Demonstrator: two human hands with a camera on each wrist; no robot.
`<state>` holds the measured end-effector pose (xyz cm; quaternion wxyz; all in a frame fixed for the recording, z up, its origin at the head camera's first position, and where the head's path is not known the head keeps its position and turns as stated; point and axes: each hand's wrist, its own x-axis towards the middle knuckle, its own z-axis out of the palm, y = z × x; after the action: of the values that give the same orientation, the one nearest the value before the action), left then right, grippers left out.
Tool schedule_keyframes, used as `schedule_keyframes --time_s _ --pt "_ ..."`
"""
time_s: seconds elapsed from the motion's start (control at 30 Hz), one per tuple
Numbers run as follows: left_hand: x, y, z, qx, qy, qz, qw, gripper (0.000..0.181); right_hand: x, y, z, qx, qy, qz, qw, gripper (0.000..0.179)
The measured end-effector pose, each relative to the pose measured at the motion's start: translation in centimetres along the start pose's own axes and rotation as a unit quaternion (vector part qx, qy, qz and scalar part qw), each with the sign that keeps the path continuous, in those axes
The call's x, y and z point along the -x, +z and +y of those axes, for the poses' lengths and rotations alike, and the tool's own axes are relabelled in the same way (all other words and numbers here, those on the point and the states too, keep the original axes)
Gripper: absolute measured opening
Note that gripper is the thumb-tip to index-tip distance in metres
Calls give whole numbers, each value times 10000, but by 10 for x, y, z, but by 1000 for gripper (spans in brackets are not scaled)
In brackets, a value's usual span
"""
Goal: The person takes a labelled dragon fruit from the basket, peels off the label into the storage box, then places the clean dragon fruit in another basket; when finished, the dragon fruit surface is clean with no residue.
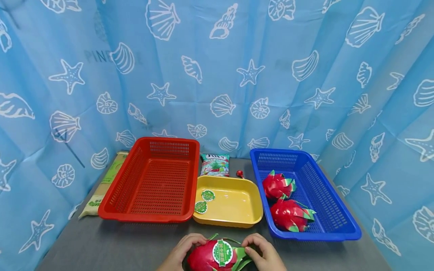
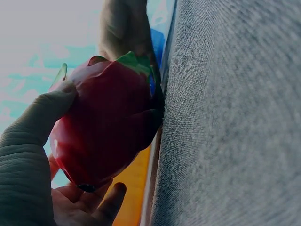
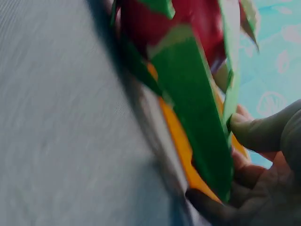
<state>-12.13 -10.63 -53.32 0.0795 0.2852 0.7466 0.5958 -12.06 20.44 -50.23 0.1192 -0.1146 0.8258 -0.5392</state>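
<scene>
A red dragon fruit with green leafy tips is at the front edge of the head view. A round green-and-white sticker is on its upper side. My left hand grips the rounded end; the left wrist view shows the thumb on one side of the fruit and fingers below it. With thumb and fingers, my right hand pinches the long green leaves at the other end. Behind the fruit stands a yellow basin with two similar stickers inside its left part.
Back left is a red basket with nothing in it, beside a long green-and-beige packet. A blue basket at right holds two dragon fruits. A candy bag and small red lollipop-like item lie behind the basin.
</scene>
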Motion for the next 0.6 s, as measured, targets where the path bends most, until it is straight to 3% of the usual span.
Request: schedule_keyframes --time_s 0.13,0.23,0.33,0.4,0.6 --pt "0 0 0 -37 65 -39 10000 59 -1 5 -15 -40 180 92 9998 15" --pt "-1 0 -2 -138 245 -21 9996 59 -2 10 -29 86 95 219 9997 20" --pt "-1 0 -1 -170 220 -27 9996 59 -1 14 -41 151 52 268 9995 25" --pt "0 0 1 -100 21 -60 9999 59 -1 16 -47 142 41 183 9997 27" --pt "0 -1 2 25 32 -132 9999 58 -3 24 -57 23 176 93 9998 22"
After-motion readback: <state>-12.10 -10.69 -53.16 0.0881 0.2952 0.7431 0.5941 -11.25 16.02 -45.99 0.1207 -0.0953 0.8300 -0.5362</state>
